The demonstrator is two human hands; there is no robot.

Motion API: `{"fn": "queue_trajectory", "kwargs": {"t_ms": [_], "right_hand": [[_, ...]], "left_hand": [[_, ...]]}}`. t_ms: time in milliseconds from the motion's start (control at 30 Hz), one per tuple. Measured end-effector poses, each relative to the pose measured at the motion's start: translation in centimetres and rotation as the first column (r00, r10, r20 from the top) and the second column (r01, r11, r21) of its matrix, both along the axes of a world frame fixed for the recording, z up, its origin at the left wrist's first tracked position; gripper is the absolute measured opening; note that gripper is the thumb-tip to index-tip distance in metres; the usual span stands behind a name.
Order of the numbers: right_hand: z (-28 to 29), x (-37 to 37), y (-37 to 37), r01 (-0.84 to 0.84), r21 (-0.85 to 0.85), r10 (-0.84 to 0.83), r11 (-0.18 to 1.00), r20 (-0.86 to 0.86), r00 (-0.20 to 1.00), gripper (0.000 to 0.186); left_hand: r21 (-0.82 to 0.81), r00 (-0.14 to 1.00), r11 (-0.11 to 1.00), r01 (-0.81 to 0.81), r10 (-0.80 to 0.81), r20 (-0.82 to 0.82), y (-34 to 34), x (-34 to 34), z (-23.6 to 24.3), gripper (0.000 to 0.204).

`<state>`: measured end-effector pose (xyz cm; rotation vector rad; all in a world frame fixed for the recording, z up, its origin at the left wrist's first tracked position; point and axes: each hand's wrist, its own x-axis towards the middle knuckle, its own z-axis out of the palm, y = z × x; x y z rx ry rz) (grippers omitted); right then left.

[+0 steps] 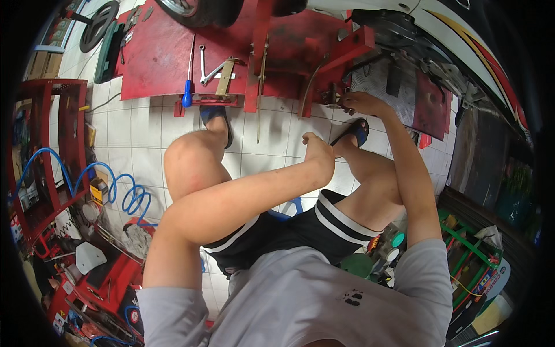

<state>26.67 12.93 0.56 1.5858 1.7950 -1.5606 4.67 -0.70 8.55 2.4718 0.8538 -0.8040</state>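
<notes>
Grip first: the right hand (354, 103) is closed around a small metal fitting (333, 96) at the near edge of the red steel frame (324, 58), fingers curled over it, while the left hand (317, 149) is held as a loose fist above the tiled floor (144, 127), with nothing seen in it. The fitting sits where a red upright meets the frame's lower rail, beside a ribbed metal plate (376, 75). The work is judged to be in its middle: the part appears mounted and is being turned or tightened by hand, and no tool is applied to it. A blue-handled screwdriver (187, 92) and a wrench (203, 65) are left lying on the red platform (162, 58), well apart from the hands. What the fitting actually is cannot be made out, being covered by the fingers and small in the view. The vehicle body (462, 34) at the upper right is cut off by the rim, and the stool beneath the seated person is hidden by the legs.
</notes>
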Motion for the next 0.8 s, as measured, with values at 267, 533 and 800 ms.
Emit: {"fn": "queue_trajectory", "kwargs": {"t_ms": [267,533,800], "right_hand": [[1.8,-1.8,1.1,-0.075,0.138,0.058,0.988,0.121,0.991,0.037],[6.6,-5.9,1.6,0.342,0.595,-0.173,0.727,-0.324,0.93,0.035],[1.7,-5.3,3.5,0.725,0.223,-0.474,0.651,-0.627,0.618,0.021]], "left_hand": [[-0.058,0.976,0.984,-0.167,0.173,0.132,2.0,-0.1,0.8,0.029],[-0.018,0.53,0.662,-0.75,0.616,0.582,14.0,-3.9,-3.0,0.019],[-0.436,0.254,0.56,-0.704,0.772,0.582,18.7,-2.9,-5.7,0.021]]}}
